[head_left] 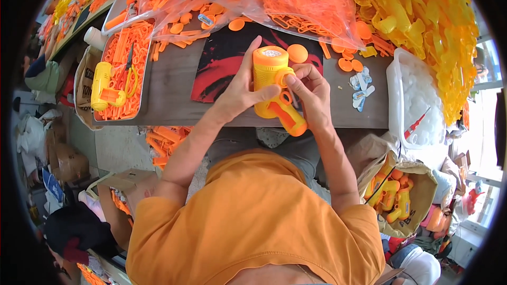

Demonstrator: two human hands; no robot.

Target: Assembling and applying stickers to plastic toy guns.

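Note:
Above the table's near edge I hold a yellow and orange plastic toy shaped like a hair dryer [264, 76], its round grille end facing up and its handle pointing down to the right. My left hand [244, 87] grips the barrel from the left, with the thumb across its front. The fingers of my right hand [310, 92] pinch a small round orange part [285, 76] on the toy's right side. Just beyond that hand lies an orange disc [297, 53] on the black and red mat [219, 68].
Left on the table, a tray of orange parts [119, 53] holds yellow-handled scissors [131, 76] and a yellow toy [101, 85]. Clear bags of orange parts [311, 0] line the back. A white tub [396, 92] stands right, above a bag of finished-looking toys [422, 200].

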